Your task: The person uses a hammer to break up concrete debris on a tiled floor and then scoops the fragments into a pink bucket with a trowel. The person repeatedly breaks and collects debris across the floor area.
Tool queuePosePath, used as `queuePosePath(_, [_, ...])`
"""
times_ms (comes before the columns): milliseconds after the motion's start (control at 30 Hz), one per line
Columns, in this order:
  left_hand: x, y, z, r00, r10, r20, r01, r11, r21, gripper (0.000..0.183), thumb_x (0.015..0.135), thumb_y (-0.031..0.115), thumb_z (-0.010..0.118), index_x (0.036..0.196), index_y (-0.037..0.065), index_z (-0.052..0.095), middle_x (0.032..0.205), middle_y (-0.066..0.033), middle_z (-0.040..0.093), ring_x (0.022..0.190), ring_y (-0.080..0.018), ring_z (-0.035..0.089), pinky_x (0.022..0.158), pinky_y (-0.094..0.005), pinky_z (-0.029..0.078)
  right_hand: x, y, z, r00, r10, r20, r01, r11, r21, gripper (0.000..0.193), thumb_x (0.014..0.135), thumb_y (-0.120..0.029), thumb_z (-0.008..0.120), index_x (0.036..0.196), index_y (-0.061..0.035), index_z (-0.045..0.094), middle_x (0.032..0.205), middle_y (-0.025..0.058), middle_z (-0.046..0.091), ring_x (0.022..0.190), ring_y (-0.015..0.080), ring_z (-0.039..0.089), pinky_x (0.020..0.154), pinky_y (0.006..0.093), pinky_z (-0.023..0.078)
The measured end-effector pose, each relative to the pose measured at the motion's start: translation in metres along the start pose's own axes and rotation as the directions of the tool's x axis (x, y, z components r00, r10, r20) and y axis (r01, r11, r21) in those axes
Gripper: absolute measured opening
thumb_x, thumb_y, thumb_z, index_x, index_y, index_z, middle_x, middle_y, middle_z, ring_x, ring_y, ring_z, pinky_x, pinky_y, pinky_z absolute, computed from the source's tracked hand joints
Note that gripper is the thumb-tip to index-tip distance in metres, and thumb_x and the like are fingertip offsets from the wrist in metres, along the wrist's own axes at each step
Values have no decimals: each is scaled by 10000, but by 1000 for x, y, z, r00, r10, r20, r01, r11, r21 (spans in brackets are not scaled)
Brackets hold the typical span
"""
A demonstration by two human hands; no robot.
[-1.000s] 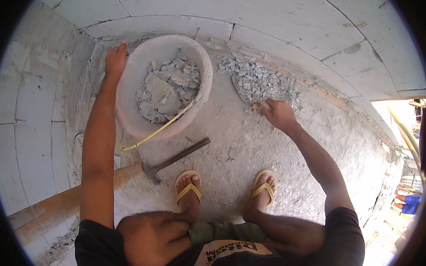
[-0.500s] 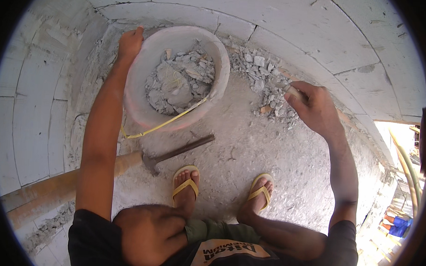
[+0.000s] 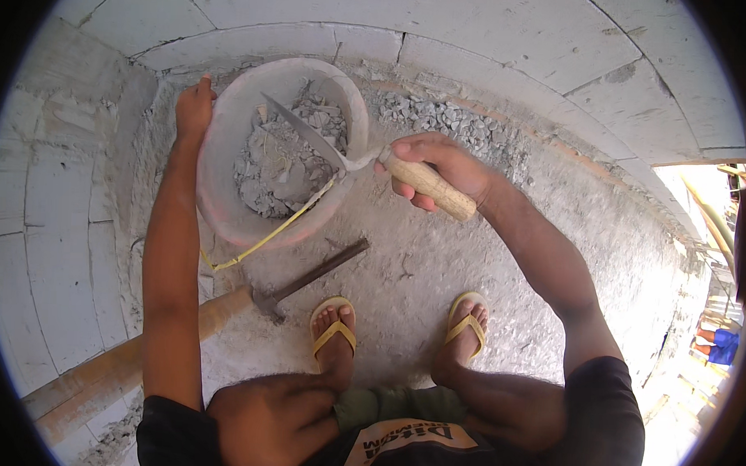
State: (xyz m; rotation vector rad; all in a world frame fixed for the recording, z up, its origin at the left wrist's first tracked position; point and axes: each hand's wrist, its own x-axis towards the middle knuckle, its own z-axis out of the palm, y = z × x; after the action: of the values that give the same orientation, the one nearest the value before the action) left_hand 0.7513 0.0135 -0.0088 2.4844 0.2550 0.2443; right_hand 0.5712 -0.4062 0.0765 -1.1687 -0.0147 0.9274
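Observation:
My left hand [image 3: 194,110] grips the far left rim of a dusty round bucket [image 3: 357,109], which leans toward me. Broken grey rubble [image 3: 281,164] lies inside it, and a yellow cord handle [image 3: 279,228] hangs over its near side. My right hand [image 3: 441,165] is closed round the wooden handle of a trowel [image 3: 311,132]. The trowel's blade is turned on edge over the bucket's mouth, above the rubble. More grey rubble [image 3: 451,119] lies along the wall base, to the right of the bucket.
A hammer [image 3: 318,270] lies on the floor between the bucket and my feet, its head against a wooden beam [image 3: 198,309]. Block walls [image 3: 495,40] stand ahead and at left. At far right, a person in blue shorts [image 3: 723,347] is outside.
My right hand has swung left from the loose rubble, bringing the trowel over the bucket. The rubble heap by the wall looks smaller. My left hand keeps hold of the rim.

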Motion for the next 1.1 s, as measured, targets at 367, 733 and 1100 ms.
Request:
queuePosePath(367, [13,-8,7,1000,8,-6,-8,1000,15,600,952,485,482,834,-48,730,846,-237,698,839,-365,650,820,-433,468,36,88,-66,891,139,-432,-111,990,90,311,995,-301,454,1038,-18,577,737,53,587,528,135,548,454,290,464])
queuePosePath(733, [9,-13,0,994,105,-20,-104,993,51,594,969,466,486,832,-57,730,773,-197,693,757,-317,633,750,-428,453,65,114,-88,783,136,-607,8,973,229,315,974,-310,473,940,-20,592,733,86,601,543,186,568,491,354,495])
queuePosePath(1100, [2,-3,1,994,94,-47,-95,995,-11,573,971,458,493,822,-48,715,777,-192,684,760,-308,629,757,-416,464,-17,134,-93,710,19,-704,-152,980,-127,309,969,-289,511,919,-9,631,708,87,624,533,162,594,466,337,497])
